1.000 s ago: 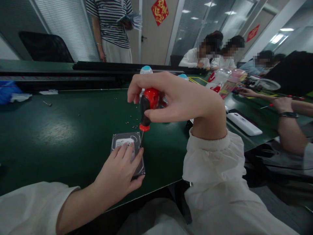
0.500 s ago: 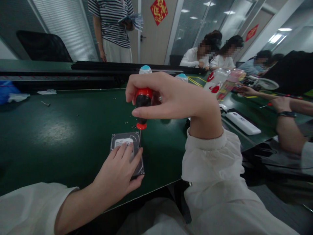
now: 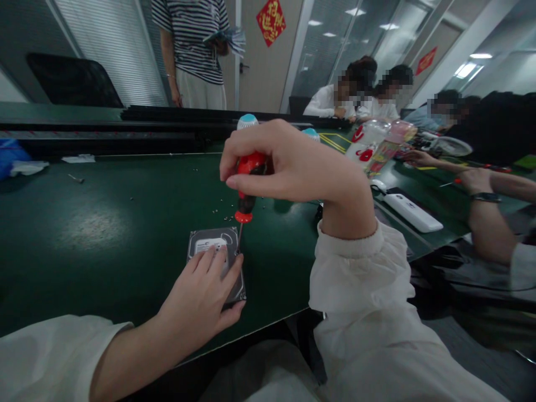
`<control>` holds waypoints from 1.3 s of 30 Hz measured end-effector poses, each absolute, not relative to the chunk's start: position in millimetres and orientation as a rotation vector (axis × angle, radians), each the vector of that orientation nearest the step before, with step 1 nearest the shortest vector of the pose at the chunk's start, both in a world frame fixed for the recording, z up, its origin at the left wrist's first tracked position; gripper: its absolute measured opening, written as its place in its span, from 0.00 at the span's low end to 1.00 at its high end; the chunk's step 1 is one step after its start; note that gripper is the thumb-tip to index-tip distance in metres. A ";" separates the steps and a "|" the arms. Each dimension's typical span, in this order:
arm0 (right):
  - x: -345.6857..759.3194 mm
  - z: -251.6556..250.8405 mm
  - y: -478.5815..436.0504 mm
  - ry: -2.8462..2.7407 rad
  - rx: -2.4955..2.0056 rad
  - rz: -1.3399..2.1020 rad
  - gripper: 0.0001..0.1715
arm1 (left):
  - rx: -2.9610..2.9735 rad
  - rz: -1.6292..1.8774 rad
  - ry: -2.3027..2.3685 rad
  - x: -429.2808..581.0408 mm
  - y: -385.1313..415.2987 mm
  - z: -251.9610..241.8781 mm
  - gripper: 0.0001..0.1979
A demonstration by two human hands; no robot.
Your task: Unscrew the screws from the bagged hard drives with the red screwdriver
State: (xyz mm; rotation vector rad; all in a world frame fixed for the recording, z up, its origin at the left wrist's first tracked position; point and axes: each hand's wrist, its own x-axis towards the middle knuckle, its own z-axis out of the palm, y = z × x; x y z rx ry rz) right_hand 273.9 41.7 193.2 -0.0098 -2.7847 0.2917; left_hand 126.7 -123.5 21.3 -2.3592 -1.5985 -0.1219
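We find the left hand (image 3: 196, 296) spread flat on a hard disk drive (image 3: 231, 239) lying on the green bench (image 3: 104, 234), its long axis running away from us. The right hand (image 3: 293, 167) pinches a red-and-black screwdriver (image 3: 247, 190), held near upright, shaft pointing down onto the drive's right edge. Loose screws (image 3: 221, 215) lie just beyond; a co-worker's hand (image 3: 419, 159) rests well right, past clear bottles (image 3: 368, 139).

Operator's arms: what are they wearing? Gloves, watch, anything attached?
No gloves: the right hand and left hand are bare, with no ring, watch or cable visible. The right sleeve is white, loose and puffy, gathered into a snug cuff at the wrist. The left sleeve is also white and loose, ending partway along the forearm.
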 end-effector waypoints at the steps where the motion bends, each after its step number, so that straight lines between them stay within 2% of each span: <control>1: 274.0 193.3 42.2 -2.789 -0.001 0.291 0.06 | -2.360 -0.123 -1.601 126.5 -123.6 20.9 0.34; 11: 274.6 191.4 40.6 -2.774 0.008 0.348 0.11 | -2.333 -0.087 -1.598 127.2 -123.6 21.1 0.34; 14: 275.7 192.1 39.2 -2.787 0.034 0.365 0.18 | -2.332 -0.109 -1.593 127.3 -123.3 20.9 0.34; 18: 274.8 193.2 38.7 -2.810 0.046 0.342 0.11 | -2.329 -0.144 -1.578 126.2 -123.3 19.2 0.34; 22: 275.0 193.6 41.4 -2.785 0.037 0.276 0.12 | -2.314 -0.129 -1.578 125.7 -123.3 17.7 0.35; 25: 275.8 193.9 42.4 -2.812 0.033 0.250 0.16 | -2.313 -0.130 -1.562 125.8 -123.1 17.0 0.35; 32: 273.0 191.5 42.3 -2.785 -0.006 0.326 0.11 | -2.328 -0.166 -1.573 125.4 -122.9 16.9 0.35; 35: 273.3 192.3 41.9 -2.807 0.027 0.284 0.16 | -2.343 -0.177 -1.567 125.0 -122.8 17.0 0.35; 39: 271.9 192.3 40.4 -2.801 0.024 0.304 0.12 | -2.346 -0.172 -1.567 124.7 -123.1 16.4 0.35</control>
